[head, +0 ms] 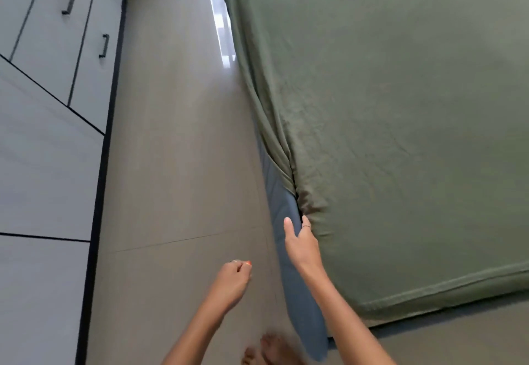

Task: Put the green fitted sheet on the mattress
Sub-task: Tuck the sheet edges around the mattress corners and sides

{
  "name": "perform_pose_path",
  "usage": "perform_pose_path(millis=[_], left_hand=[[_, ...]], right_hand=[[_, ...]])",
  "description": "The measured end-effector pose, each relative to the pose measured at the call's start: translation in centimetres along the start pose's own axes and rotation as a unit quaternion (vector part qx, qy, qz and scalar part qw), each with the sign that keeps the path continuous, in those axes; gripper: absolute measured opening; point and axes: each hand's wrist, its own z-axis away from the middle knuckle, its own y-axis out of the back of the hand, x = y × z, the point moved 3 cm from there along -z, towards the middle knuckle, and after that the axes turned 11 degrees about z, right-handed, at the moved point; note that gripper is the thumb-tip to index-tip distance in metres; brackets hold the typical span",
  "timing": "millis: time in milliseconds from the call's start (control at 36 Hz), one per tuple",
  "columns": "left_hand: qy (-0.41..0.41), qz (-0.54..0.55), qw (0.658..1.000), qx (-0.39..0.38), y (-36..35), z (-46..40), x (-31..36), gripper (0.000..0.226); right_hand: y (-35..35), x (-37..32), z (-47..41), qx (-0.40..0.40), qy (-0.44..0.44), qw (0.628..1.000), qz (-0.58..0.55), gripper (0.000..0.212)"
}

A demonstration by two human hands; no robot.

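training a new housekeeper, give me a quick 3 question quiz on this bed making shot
1. True or false: the green fitted sheet already wraps every part of the mattress side that is in view.
2. Which hand is at the sheet's edge? A) left hand B) right hand C) both
3. Fill in: the bare mattress side showing below the sheet is ____ in colour.

Key:
1. False. The sheet covers the top, but near the corner it is gathered up and the mattress side is bare.
2. B. The right hand has its fingers at the bunched sheet edge on the mattress side; the left hand hangs over the floor, fingers curled, with nothing seen in it.
3. Blue.
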Motion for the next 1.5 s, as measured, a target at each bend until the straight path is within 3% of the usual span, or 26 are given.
perform_pose_path(millis=[194,472,583,694,806,944,1028,1111,1194,1250,1306,1361,1417,1500], left_hand=[[-0.019,-0.071,0.996,-0.046,0.2,-2.5,3.8,0.02],[-0.066,-0.212,0.973,-0.059,-1.0,-10.2,10.5,0.038],[0.011,-0.152,0.985,-0.083,-1.5,-12.3,11.4,0.039],[0.089,-0.039,0.992,-0.078,-1.6,-13.5,13.5,0.019],[0.13,0.052,0.989,-0.038,-1.6,-15.0,15.7,0.017],[0.142,0.113,0.983,0.014,-2.7,-18.0,18.2,0.026],[0.154,0.147,0.977,0.015,-3.6,-19.4,18.7,0.043],[0.166,0.166,0.972,-0.001,-4.1,-20.1,19.3,0.039],[0.168,0.152,0.974,0.014,-4.1,-20.4,19.5,0.033],[0.168,0.143,0.975,0.037,-3.9,-21.0,19.5,0.035],[0.156,0.129,0.977,0.061,-3.7,-21.8,19.4,0.035],[0.136,0.107,0.982,0.081,-3.4,-22.1,19.5,0.037],[0.125,0.079,0.986,0.083,-3.1,-22.6,19.6,0.04],[0.082,0.067,0.992,0.063,-3.1,-23.2,20.5,0.02]], right_hand=[[-0.4,0.9,-2.1,-0.026,-0.03,0.999,0.021,0.059],[-0.9,-0.3,-4.9,-0.046,-0.054,0.997,-0.005,0.07],[-0.6,-0.2,-3.9,-0.07,-0.033,0.996,0.045,0.078],[-0.3,-2.0,-2.1,-0.075,-0.048,0.992,0.092,0.066],[-2.1,-4.8,-3.2,-0.079,-0.088,0.993,-0.018,0.064],[-2.9,-5.9,-6.9,-0.155,-0.174,0.951,-0.203,0.067],[-2.9,-6.8,-8.5,-0.139,-0.223,0.883,-0.388,0.061],[-3.2,-7.0,-9.3,-0.09,-0.292,0.732,-0.609,0.022],[-2.8,-7.7,-9.8,-0.048,-0.33,0.61,-0.719,0.021],[-2.9,-8.2,-10.2,-0.025,-0.333,0.556,-0.761,0.029],[-3.6,-8.5,-10.7,0.005,-0.336,0.518,-0.787,0.04],[-4.0,-8.8,-11.1,0.047,-0.344,0.491,-0.799,0.037],[-3.9,-9.3,-11.3,0.087,-0.362,0.494,-0.786,0.028],[-4.0,-10.0,-12.1,0.158,-0.384,0.514,-0.751,0.025]])
